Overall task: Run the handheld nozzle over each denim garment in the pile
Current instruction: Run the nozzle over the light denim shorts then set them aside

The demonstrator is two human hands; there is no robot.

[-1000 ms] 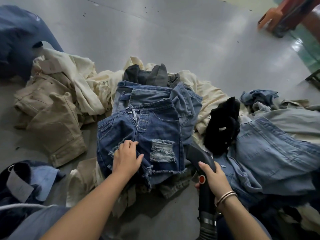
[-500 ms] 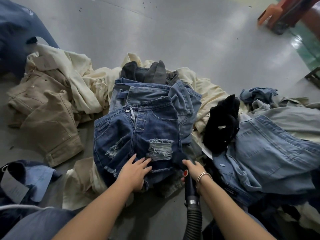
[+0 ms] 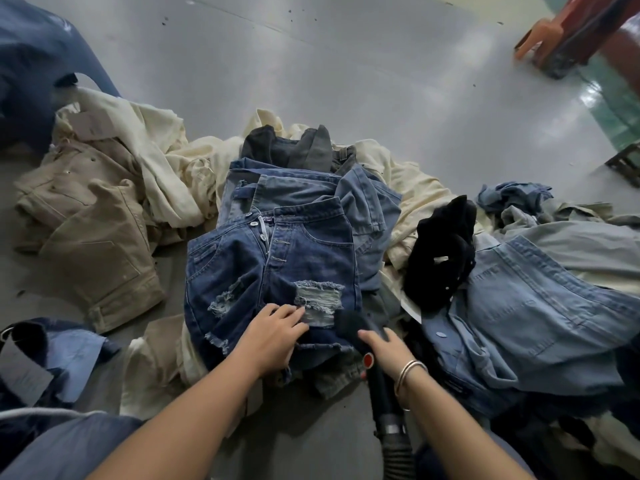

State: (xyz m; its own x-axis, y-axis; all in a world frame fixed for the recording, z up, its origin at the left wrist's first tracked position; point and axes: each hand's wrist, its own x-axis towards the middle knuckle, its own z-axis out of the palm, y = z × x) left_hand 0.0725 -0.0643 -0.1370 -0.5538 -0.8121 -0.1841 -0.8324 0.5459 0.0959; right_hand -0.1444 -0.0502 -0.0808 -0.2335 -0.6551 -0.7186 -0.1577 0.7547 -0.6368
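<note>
Dark blue ripped denim shorts [image 3: 277, 258] lie on top of a stack of folded denim [image 3: 311, 192] at the centre of the floor. My left hand [image 3: 273, 336] rests flat on the shorts' frayed hem, fingers spread. My right hand [image 3: 382, 348] grips the black handheld nozzle [image 3: 356, 325], whose head touches the shorts' lower right edge beside the ripped patch. A red button shows on the handle, and the ribbed hose [image 3: 394, 445] runs down toward me.
Light blue denim garments [image 3: 540, 306] and a black garment [image 3: 440, 254] lie at right. Beige trousers [image 3: 93, 237] and cream cloth [image 3: 162, 161] lie at left. Blue fabric [image 3: 52, 358] sits at lower left. Orange stool legs [image 3: 554, 32] stand at far right on the grey floor.
My right hand has brought the nozzle forward and left from beside the pile onto the shorts' lower edge. My left hand slid down from the left leg to the hem.
</note>
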